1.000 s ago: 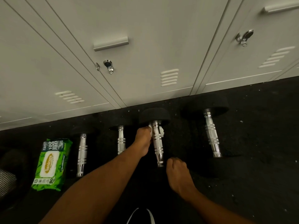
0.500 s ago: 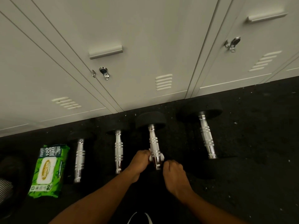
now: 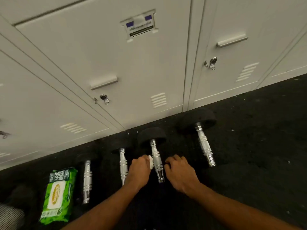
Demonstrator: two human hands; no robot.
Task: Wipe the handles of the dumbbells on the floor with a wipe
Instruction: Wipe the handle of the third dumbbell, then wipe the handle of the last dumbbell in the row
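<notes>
Dumbbell handle three from the left [image 3: 157,161] is the one I am working on. My left grip [image 3: 138,170] is curled round a bunched white wipe [image 3: 150,162] and presses it to the left side of the chrome, about midway along. My right grip [image 3: 180,171] sits just beside the same handle on its right, fingers curled. I cannot tell whether it has hold of the bar, the dark near head, or nothing.

All four dumbbells lie side by side on the black floor [image 3: 249,146], far heads toward the lockers [image 3: 132,63]. I judge the job partway through: this handle is in hand, and the rightmost handle [image 3: 205,145] probably waits. The second handle [image 3: 123,165] and the leftmost handle [image 3: 87,178] show no sign either way, wiped or not. The green wipe pack [image 3: 58,195] lies at the far left, should I need a fresh sheet.
</notes>
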